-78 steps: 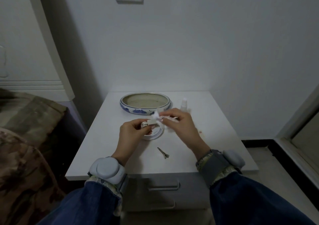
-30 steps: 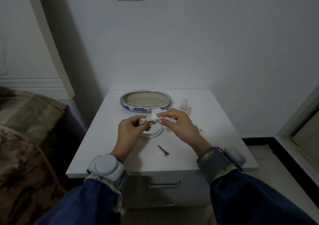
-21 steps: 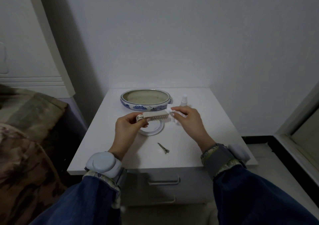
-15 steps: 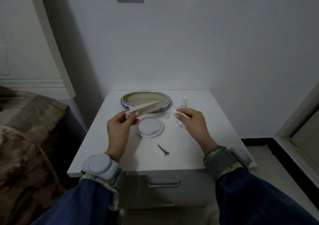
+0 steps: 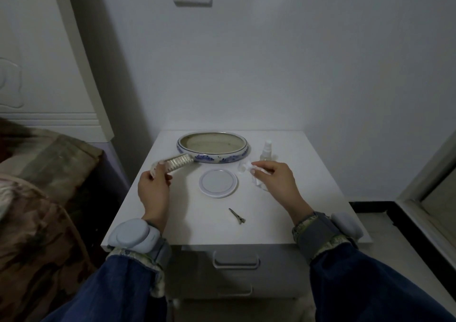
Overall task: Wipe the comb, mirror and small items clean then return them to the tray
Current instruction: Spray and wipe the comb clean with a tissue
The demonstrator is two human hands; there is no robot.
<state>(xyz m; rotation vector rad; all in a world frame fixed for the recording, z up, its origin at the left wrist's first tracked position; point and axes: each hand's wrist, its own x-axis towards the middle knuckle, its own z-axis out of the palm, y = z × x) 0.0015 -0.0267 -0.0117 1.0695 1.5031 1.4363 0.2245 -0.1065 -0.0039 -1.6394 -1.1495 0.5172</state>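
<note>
A: The nightstand was used as the work surface, with the tray set at the back, nothing seen inside it, presumably kept free for clean items.

B: And the mirror?

A: It was laid flat in the middle, between the hands and within reach. The comb was pinched at one end by the curled fingers of the left hand, its free end held close to the tray's near rim, likely for putting back.

B: The right hand?

A: A crumpled wipe was gripped there, beside the spray bottle. The hair clip was left lying near the front, apparently unwiped.
</note>
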